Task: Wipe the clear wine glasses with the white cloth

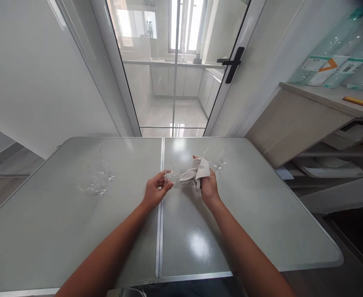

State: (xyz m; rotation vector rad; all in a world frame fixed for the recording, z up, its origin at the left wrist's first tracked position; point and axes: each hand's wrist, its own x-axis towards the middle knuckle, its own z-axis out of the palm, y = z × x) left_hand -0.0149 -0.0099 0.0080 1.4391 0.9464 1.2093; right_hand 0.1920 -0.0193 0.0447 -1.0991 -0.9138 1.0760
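Note:
My left hand [157, 189] is closed around a clear, see-through glass [173, 176], with its round rim facing away from me. Beside it, my right hand [210, 189] grips a bunched white cloth [201, 170]. One end of the cloth hangs towards the glass; I cannot tell whether it touches the glass. On the table to the left lie several clear, shiny pieces like glassware [97, 184], their outlines hard to make out. Another clear, glass-like piece [219, 166] is just beyond my right hand.
The pale table [249, 214] has a metal seam down its middle. Behind it stands a glazed door with a black handle [234, 64]. A shelf unit [317, 111] on the right carries large clear bottles [336, 68] and a yellow stick-like item [359, 102].

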